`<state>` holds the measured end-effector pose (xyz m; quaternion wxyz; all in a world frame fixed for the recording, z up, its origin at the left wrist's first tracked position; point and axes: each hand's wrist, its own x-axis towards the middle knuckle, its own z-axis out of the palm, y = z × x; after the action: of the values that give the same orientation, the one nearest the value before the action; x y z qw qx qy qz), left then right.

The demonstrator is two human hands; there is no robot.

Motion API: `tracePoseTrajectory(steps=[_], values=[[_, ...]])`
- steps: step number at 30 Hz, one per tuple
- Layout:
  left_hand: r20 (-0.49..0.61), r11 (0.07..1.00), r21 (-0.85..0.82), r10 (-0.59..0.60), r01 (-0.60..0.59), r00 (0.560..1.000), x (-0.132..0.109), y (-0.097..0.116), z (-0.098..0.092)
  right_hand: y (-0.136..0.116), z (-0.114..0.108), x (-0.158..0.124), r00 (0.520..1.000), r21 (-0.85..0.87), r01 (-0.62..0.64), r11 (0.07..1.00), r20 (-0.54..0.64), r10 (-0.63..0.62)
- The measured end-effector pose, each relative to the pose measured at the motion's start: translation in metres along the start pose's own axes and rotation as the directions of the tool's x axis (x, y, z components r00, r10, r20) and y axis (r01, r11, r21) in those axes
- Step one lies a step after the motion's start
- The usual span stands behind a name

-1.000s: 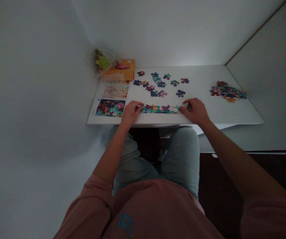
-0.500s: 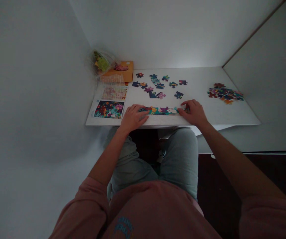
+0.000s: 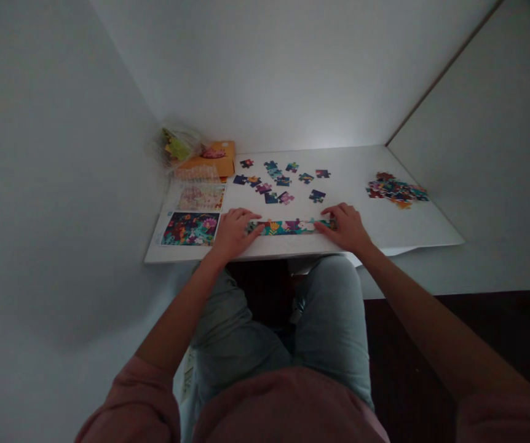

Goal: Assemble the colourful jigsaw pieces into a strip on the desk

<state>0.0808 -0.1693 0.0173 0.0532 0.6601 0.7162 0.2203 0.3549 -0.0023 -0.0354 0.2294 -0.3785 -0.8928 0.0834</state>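
Observation:
A joined strip of colourful puzzle pieces (image 3: pixel 292 227) lies along the front part of the white table (image 3: pixel 357 229). At its left end is my left hand (image 3: pixel 237 231), thumb and fingers apart on either side of the strip. My right hand (image 3: pixel 343 226) has the right end between its thumb and fingers, which touch the strip's edges. Beyond the strip, several loose puzzle pieces (image 3: pixel 284 181) are scattered, some of them touching or overlapping.
A heap of puzzle pieces (image 3: pixel 396 188) sits at the right. On the left lie a printed picture sheet (image 3: pixel 191 229), an orange box (image 3: pixel 222 161) and a clear plastic bag (image 3: pixel 177 147). Walls border the table behind and at the left.
The view has shifted, so the table sits lower and further left in the picture. My left thumb and fingers are spread wider; the strip and loose pieces keep their arrangement.

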Motion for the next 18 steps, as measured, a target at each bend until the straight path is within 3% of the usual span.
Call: tracePoseTrajectory(steps=[5, 10, 13, 18], values=[[-0.018, 0.997, 0.039, -0.066, 0.067, 0.998, 0.081, -0.012, 0.003, -0.001, -0.002, 0.003, 1.000, 0.020, -0.023, 1.000, 0.012, 0.022], [-0.014, 0.981, 0.076, -0.178, 0.179, 0.984, 0.162, -0.020, 0.028, -0.002, -0.005, 0.005, 1.000, 0.030, -0.025, 0.999, 0.019, 0.024], [-0.016, 0.972, 0.094, -0.214, 0.215, 0.977, 0.188, -0.026, 0.043, -0.002, -0.005, 0.005, 0.999, 0.038, -0.029, 0.999, 0.028, 0.028], [-0.005, 0.965, 0.086, -0.247, 0.246, 0.969, 0.205, -0.034, 0.054, 0.000, -0.004, 0.006, 0.999, 0.063, -0.032, 0.997, 0.035, 0.029]])
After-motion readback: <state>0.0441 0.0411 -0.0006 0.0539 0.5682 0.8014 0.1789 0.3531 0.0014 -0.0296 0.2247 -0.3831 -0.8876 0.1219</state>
